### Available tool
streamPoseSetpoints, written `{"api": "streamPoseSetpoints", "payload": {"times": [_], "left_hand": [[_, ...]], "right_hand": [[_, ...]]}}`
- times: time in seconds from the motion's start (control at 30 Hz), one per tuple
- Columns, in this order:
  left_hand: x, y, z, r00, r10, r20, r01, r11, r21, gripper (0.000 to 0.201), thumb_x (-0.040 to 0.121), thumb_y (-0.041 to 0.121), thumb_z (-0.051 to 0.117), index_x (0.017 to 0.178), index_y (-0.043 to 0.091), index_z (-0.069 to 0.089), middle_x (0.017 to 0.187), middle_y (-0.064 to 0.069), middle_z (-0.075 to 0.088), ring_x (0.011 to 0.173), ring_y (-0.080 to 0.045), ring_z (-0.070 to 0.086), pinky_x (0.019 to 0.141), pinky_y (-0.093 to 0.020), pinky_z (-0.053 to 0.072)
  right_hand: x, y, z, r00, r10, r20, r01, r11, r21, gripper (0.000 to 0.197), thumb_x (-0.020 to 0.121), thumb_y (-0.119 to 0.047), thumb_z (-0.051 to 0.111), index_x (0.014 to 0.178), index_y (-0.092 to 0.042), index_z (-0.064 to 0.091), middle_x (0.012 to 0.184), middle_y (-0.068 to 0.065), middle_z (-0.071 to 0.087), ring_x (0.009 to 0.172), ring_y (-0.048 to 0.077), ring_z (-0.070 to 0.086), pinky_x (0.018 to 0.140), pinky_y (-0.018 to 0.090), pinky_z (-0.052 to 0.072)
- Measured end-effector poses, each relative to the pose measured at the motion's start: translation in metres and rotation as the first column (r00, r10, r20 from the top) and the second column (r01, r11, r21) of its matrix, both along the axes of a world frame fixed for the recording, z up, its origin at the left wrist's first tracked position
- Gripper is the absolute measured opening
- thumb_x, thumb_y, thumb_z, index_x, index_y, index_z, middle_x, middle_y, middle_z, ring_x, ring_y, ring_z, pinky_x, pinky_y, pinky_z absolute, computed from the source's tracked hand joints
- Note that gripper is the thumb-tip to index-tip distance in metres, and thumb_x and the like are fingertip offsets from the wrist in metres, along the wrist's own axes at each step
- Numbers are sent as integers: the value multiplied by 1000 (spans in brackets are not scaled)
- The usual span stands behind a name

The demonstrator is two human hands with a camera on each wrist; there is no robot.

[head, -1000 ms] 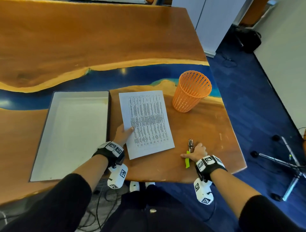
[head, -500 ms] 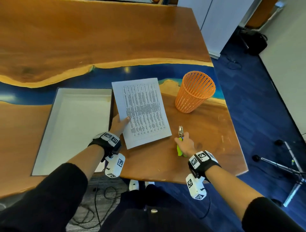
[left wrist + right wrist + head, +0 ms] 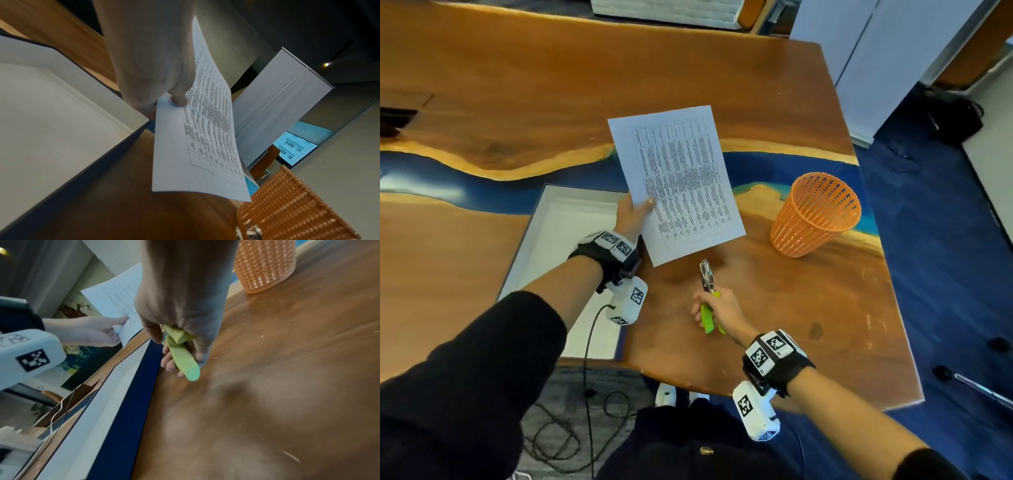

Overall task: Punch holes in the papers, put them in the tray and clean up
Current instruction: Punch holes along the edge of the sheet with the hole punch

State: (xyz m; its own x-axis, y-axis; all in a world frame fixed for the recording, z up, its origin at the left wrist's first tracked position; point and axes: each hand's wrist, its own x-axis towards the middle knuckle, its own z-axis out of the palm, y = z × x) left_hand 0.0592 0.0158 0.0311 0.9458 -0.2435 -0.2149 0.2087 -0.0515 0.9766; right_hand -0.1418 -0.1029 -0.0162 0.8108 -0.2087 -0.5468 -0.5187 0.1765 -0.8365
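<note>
A thin, floppy sheet of paper (image 3: 677, 181) is lifted above the wooden bench (image 3: 808, 301), pinched at its left edge by the left hand (image 3: 631, 214). It looks light and likely to bend. The right hand (image 3: 722, 308) grips a green-handled hole punch (image 3: 707, 294) just below the paper, not touching it.

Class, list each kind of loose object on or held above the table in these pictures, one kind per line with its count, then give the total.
Printed paper sheet, held by the left hand: 1
Hole punch with green handles, gripped by the right hand: 1
White tray: 1
Orange mesh basket: 1
Total: 4
</note>
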Motion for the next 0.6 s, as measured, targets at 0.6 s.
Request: {"api": "streamPoseSetpoints", "payload": {"times": [0.6], "left_hand": [[-11, -23, 4, 998, -60, -12, 60, 998, -34, 39, 94, 0, 51, 132, -2, 48, 132, -23, 54, 114, -33, 57, 95, -44, 48]], "right_hand": [[19, 21, 1, 997, 72, -32, -74, 993, -93, 7, 82, -6, 46, 77, -7, 51, 57, 10, 51, 46, 22, 47, 47, 28, 40]]}}
